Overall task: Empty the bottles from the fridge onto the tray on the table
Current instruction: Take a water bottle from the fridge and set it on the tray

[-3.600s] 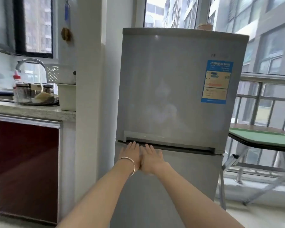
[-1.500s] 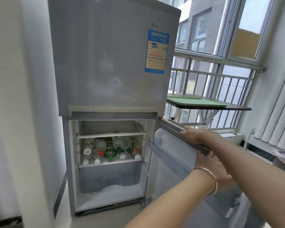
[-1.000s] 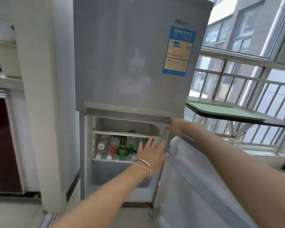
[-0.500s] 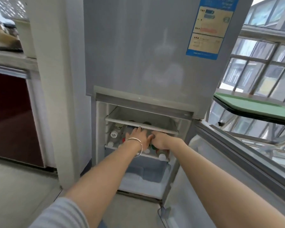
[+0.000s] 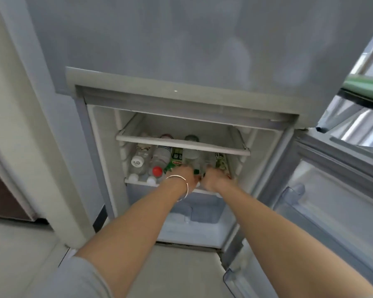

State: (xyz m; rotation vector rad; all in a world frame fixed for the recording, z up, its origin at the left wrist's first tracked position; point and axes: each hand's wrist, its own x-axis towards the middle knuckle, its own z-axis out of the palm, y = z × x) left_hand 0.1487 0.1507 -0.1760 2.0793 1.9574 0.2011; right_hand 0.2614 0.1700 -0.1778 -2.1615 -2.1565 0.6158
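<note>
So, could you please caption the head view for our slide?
Both hands, left and right, reach the bottles lying on the open fridge's shelf.

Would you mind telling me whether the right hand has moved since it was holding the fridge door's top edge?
Yes. The right hand has left the open door and moved leftward into the fridge, reaching the bottles.

We see the fridge (image 5: 181,50) skinned in matt grey, faintly reflective. Inside it, the shelf (image 5: 181,145) looks like smooth white plastic, and the bottles (image 5: 159,155) beneath it are clear glossy plastic with printed labels. The open door (image 5: 332,190) right of the fridge carries translucent plastic bins. A thin shiny metal bangle (image 5: 182,186) circles one wrist.
</note>
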